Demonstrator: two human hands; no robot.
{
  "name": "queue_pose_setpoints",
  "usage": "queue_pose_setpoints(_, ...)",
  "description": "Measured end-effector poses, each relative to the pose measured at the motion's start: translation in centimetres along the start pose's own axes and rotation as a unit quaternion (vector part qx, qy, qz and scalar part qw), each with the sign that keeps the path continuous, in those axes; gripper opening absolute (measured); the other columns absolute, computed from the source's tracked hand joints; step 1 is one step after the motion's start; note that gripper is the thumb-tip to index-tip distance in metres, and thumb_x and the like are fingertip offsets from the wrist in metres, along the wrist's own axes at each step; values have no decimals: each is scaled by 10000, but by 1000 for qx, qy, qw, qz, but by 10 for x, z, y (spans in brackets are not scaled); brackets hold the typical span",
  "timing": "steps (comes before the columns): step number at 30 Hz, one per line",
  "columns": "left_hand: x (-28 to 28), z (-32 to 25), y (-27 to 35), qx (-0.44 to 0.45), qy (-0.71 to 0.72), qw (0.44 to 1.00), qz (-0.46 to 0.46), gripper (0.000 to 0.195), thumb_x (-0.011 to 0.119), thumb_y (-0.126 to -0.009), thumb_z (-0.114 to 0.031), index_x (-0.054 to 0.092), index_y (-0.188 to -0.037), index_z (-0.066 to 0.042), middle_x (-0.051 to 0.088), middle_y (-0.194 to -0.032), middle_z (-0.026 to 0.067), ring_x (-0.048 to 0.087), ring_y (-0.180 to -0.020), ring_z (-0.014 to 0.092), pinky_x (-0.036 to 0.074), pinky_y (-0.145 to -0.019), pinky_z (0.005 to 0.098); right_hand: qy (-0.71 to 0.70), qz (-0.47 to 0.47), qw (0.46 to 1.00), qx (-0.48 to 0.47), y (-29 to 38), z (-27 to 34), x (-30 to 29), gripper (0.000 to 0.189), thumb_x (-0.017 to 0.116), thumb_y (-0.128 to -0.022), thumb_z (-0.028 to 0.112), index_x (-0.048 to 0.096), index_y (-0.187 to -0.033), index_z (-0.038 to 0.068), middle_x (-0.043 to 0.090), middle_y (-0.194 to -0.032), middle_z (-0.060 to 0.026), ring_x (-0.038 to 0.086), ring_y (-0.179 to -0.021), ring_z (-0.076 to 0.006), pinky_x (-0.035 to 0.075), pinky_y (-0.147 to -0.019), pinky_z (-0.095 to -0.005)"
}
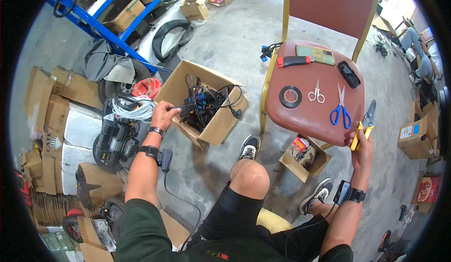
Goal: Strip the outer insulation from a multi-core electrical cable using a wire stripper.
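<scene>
My left hand grips a black cable at the near-left edge of an open cardboard box. Tangled black wiring with blue connectors fills that box, and a cable with a plug loops over its right wall. In my right hand is a wire stripper with yellow handles, beside the seat of a brown padded chair. On the seat lie blue-handled scissors, small white-handled scissors, black tape, a red-and-black utility knife, a phone and a black object.
A small open box stands on the floor beneath the chair's front edge. Blue shelving, a black tyre, coiled white cable and an air compressor occupy the left. At far right sits another person.
</scene>
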State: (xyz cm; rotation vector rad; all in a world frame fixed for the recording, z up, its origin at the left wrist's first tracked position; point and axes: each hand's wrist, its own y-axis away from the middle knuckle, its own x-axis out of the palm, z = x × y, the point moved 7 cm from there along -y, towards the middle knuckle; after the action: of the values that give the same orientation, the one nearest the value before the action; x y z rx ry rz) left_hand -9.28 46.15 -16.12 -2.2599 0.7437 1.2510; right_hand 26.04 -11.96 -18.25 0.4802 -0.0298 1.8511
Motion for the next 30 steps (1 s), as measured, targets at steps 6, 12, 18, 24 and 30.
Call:
queue_pose_setpoints(6, -54, -18, -24, -53, 75, 992, -85, 311, 782, -756, -270, 660, -754, 17, 631, -673, 62, 547, -611, 114, 452, -589, 289, 11, -11, 1000, -7, 7, 3, -9, 243, 525, -968, 176, 541, -1166, 36, 621, -789, -58, 583, -643, -127, 479, -594, -237)
queue_pose_setpoints(12, -123, -60, -36, -24, 69, 971, -228, 350, 777, -772, -307, 642, -712, 10, 620, -643, 41, 520, -606, 84, 438, -569, 270, 10, -18, 1000, -13, 9, 5, -14, 251, 534, -963, 185, 549, -1167, 39, 625, -789, -53, 582, -638, -121, 473, -583, -233)
queue_pose_setpoints(18, -227, -123, -52, 77, 66, 914, -394, 458, 772, -783, -401, 596, -682, 10, 531, -611, -10, 406, -584, 72, 371, -527, 264, 19, -15, 1000, -15, 11, 7, -8, 265, 541, -957, 191, 550, -1174, 39, 627, -780, -44, 580, -621, -113, 462, -559, -228)
queue_pose_setpoints(24, -261, -149, -43, 67, 109, 909, -398, 468, 764, -797, -420, 579, -654, -14, 492, -611, -42, 382, -585, 65, 349, -518, 252, -7, -2, 1000, -22, 12, 10, -1, 271, 533, -961, 187, 536, -1184, 33, 629, -774, -36, 587, -628, -109, 485, -584, -236)
queue_pose_setpoints(30, -264, -162, -37, 88, 134, 898, -410, 456, 772, -790, -417, 580, -652, -27, 472, -608, -59, 367, -577, 54, 320, -504, 225, -15, 8, 1000, -21, 20, 14, -2, 263, 527, -966, 181, 528, -1179, 27, 637, -793, -36, 605, -655, -106, 501, -614, -234)
